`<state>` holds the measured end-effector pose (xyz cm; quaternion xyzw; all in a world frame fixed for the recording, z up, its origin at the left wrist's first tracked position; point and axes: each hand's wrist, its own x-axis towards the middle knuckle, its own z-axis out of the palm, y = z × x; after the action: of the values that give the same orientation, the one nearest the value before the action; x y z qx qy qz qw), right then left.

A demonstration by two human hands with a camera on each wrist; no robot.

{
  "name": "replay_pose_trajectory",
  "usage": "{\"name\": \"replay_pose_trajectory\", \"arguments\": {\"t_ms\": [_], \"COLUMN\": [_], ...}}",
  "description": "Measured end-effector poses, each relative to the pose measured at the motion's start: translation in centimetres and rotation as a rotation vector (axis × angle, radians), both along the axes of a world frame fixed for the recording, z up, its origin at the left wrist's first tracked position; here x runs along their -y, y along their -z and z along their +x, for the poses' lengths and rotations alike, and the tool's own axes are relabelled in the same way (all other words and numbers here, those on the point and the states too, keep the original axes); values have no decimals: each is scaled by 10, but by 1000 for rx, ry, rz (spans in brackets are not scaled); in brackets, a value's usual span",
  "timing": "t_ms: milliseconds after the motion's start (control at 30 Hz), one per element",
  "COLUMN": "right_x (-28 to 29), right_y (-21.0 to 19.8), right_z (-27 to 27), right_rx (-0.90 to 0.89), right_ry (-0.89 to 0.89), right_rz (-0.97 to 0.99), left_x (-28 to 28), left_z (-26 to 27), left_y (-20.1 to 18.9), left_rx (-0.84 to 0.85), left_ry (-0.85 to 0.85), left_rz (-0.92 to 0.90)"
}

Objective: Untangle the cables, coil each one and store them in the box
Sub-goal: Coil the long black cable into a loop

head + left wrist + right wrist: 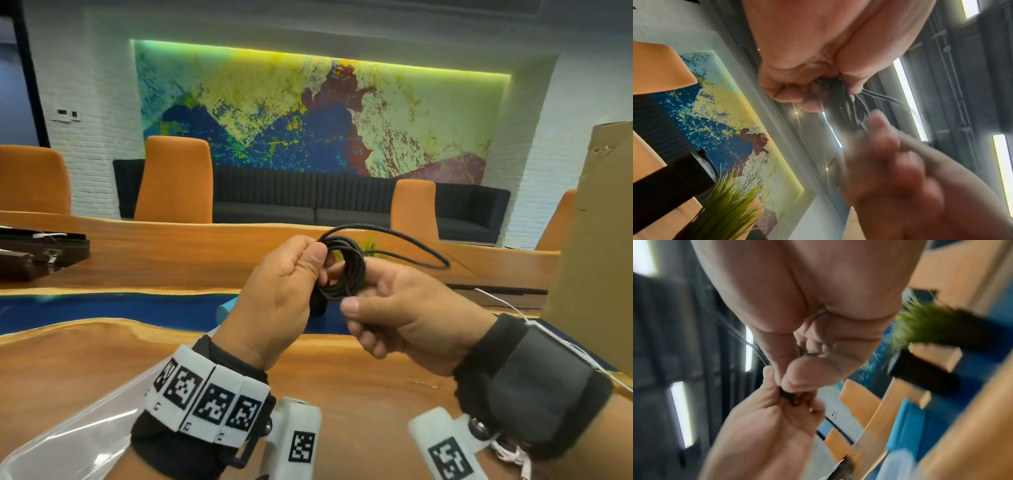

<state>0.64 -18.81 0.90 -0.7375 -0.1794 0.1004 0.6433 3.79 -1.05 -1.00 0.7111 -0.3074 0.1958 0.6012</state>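
Right wrist view blurred, black cable (789,396) mostly behind fingers (797,378).

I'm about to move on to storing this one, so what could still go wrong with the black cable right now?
1. The black cable is only partly wound: a long loop sticks out past the right hand and could snag or pull turns loose.
2. The left hand pinches just one side of the coil, so the turns may spring open if that grip eases.
3. The cardboard box stands far right; carrying an unsecured coil there may undo it.
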Motion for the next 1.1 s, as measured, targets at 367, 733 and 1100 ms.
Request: {"name": "replay_pose_trajectory", "arguments": {"t_ms": [367,733,1100], "right_x": [116,74,109], "right_y": [23,9,-16], "right_z": [5,-15,3], "right_rx": [236,223,412], "right_ry": [616,314,690], "right_rz": [-1317,-258,-202], "left_x": [-12,-16,-10], "left_z": [-1,4,-4], "left_y": [-11,-12,-12], "left_rx": [-136,-349,-618], "left_ry": [25,2,421], "left_rz": [-90,-287,-442]}}
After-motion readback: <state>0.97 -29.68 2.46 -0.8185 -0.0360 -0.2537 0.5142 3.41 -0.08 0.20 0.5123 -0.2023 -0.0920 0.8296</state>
